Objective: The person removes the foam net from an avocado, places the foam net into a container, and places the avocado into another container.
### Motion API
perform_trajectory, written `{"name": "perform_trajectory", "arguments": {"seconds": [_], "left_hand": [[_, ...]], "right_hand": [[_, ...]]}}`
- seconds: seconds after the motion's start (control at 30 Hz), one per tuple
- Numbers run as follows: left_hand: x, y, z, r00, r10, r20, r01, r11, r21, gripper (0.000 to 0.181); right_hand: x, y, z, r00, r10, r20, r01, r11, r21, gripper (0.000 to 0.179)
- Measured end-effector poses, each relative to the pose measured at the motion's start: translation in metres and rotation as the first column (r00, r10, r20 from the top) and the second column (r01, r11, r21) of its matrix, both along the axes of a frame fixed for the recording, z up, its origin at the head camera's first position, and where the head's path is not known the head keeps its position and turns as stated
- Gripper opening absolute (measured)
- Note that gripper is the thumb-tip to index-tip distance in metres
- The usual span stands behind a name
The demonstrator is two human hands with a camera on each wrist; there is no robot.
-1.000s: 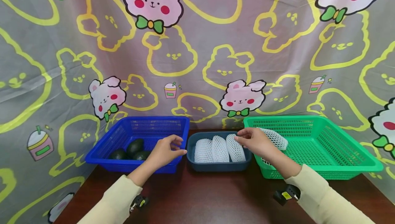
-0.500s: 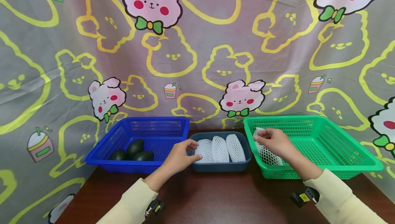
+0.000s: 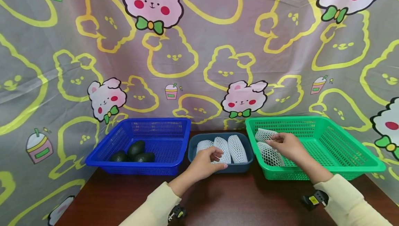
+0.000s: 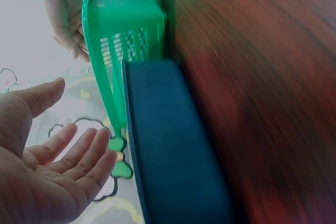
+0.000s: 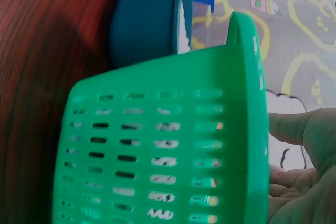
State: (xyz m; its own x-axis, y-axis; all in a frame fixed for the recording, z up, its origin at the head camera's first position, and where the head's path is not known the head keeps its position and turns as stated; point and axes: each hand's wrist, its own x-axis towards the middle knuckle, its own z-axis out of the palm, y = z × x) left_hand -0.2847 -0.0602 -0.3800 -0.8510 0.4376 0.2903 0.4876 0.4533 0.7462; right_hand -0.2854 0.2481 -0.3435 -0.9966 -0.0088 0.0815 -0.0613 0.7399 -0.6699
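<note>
In the head view my left hand [image 3: 204,162] hovers in front of the slate-blue tray [image 3: 204,169], thumb apart from curved fingers. The left wrist view shows nothing in its palm. Inside the tray lie three white foam net sleeves [image 3: 238,149] side by side; my left hand partly hides two of them. At the left side of the green basket [image 3: 352,169], my right hand [image 3: 288,146] reaches over two more foam net sleeves [image 3: 269,155], fingertips overlapping the upper one. In the right wrist view, its thumb and fingers stand apart, their tips hidden behind the basket rim.
A blue basket [image 3: 134,167] stands to the left, holding three dark green avocados [image 3: 136,148]. All three containers stand in a row on a dark wooden table [image 3: 230,198]. Behind them hangs a cartoon-print curtain [image 3: 199,63].
My left hand has moved right, from beside the blue basket to the tray. My right hand has moved right, from the tray's right end into the green basket over the sleeves.
</note>
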Motion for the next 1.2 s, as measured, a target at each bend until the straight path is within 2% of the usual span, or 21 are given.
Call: {"name": "perform_trajectory", "arguments": {"seconds": [0.17, 0.27, 0.43, 0.5, 0.57, 0.63, 0.73, 0.83, 0.9, 1.0, 1.1, 1.2], "left_hand": [[0.000, 0.022, -0.005, 0.997, -0.027, 0.078, 0.023, 0.999, 0.049, 0.036], [0.000, 0.034, -0.010, 0.990, -0.045, 0.130, 0.034, 0.995, 0.090, 0.038], [-0.002, 0.051, -0.016, 0.981, -0.069, 0.180, 0.043, 0.989, 0.144, 0.041], [-0.003, 0.058, -0.019, 0.973, -0.076, 0.219, 0.037, 0.984, 0.177, 0.041], [-0.003, 0.065, -0.021, 0.958, -0.097, 0.269, 0.034, 0.972, 0.231, 0.041], [-0.004, 0.071, -0.024, 0.936, -0.132, 0.326, 0.029, 0.953, 0.301, 0.040], [-0.005, 0.082, -0.029, 0.894, -0.203, 0.400, 0.022, 0.911, 0.412, 0.040], [-0.006, 0.090, -0.032, 0.862, -0.255, 0.438, 0.015, 0.877, 0.481, 0.039], [-0.006, 0.095, -0.033, 0.848, -0.282, 0.449, 0.010, 0.856, 0.517, 0.039], [-0.005, 0.100, -0.032, 0.833, -0.303, 0.463, -0.004, 0.834, 0.552, 0.037], [-0.004, 0.104, -0.031, 0.819, -0.320, 0.477, -0.011, 0.821, 0.570, 0.035], [-0.003, 0.108, -0.030, 0.809, -0.332, 0.485, -0.011, 0.817, 0.577, 0.032]], "right_hand": [[0.000, 0.009, -0.003, 1.000, -0.004, 0.012, 0.003, 1.000, 0.021, 0.054], [-0.001, 0.011, -0.006, 1.000, -0.011, 0.009, 0.010, 0.999, 0.045, 0.053], [-0.003, 0.016, -0.012, 1.000, -0.018, -0.001, 0.018, 0.997, 0.080, 0.056], [-0.005, 0.019, -0.015, 1.000, -0.013, 0.003, 0.012, 0.995, 0.102, 0.058], [-0.006, 0.022, -0.017, 1.000, -0.008, 0.011, 0.006, 0.992, 0.126, 0.058], [-0.009, 0.024, -0.019, 1.000, -0.003, 0.026, -0.001, 0.989, 0.148, 0.054], [-0.012, 0.026, -0.023, 0.998, -0.001, 0.057, -0.008, 0.987, 0.161, 0.050], [-0.015, 0.027, -0.025, 0.996, -0.006, 0.094, -0.011, 0.985, 0.171, 0.054], [-0.016, 0.027, -0.025, 0.994, -0.001, 0.109, -0.019, 0.984, 0.176, 0.059], [-0.018, 0.027, -0.026, 0.988, 0.019, 0.151, -0.044, 0.986, 0.160, 0.056], [-0.020, 0.026, -0.025, 0.981, 0.037, 0.191, -0.064, 0.988, 0.140, 0.056], [-0.021, 0.025, -0.025, 0.975, 0.046, 0.219, -0.079, 0.987, 0.142, 0.065]]}}
